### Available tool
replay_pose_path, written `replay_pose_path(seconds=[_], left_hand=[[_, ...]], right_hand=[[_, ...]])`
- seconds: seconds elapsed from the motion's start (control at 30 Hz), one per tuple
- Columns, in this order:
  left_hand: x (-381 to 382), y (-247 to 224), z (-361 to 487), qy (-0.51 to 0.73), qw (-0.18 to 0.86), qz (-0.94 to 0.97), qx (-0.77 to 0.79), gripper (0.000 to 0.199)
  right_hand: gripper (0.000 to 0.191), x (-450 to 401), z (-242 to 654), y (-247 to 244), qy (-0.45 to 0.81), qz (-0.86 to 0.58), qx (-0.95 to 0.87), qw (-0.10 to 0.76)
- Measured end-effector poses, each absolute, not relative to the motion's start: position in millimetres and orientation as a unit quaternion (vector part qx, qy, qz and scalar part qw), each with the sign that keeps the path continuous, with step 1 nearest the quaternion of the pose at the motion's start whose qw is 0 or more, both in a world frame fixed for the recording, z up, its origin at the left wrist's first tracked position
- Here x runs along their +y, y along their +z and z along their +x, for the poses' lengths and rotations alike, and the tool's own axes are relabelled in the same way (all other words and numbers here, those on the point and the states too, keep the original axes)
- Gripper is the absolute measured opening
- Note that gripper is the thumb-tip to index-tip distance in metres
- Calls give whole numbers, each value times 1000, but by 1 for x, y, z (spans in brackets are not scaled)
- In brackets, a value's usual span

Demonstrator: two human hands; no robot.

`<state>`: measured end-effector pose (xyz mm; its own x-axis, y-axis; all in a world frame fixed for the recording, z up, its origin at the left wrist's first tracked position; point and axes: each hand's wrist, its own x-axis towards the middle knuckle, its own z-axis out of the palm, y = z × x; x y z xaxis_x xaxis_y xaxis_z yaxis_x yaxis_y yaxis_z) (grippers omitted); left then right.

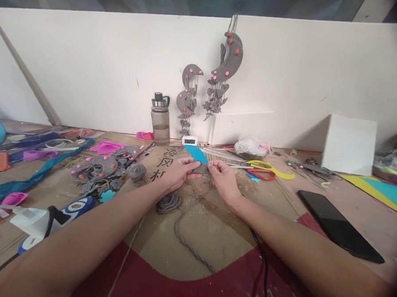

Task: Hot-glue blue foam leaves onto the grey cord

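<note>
Above the middle of the cardboard, both hands meet at a blue curved piece with a pointed tip, which lies against a dark grey piece that looks like felt. My left hand pinches the pair between thumb and fingers. At its right edge, the fingertips of my right hand are closed on the grey piece; whether they also grip something finer is hidden. Below the hands lie a coil of grey yarn and a loose strand of grey yarn.
Red-handled scissors and yellow-handled scissors lie right of the hands. Behind stand a bottle and a small clock. Grey crescent ornaments hang on the white board. A phone lies right; a power strip lies left.
</note>
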<state>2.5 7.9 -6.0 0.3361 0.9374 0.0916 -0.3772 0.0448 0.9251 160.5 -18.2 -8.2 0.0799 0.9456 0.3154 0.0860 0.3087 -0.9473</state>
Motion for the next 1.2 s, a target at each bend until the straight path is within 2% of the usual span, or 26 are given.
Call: replay_pose_path(seconds=[1.2], left_hand=[[6, -3, 1, 508, 695, 435, 265, 4]], right_hand=[[28, -12, 162, -17, 374, -438, -558, 598]])
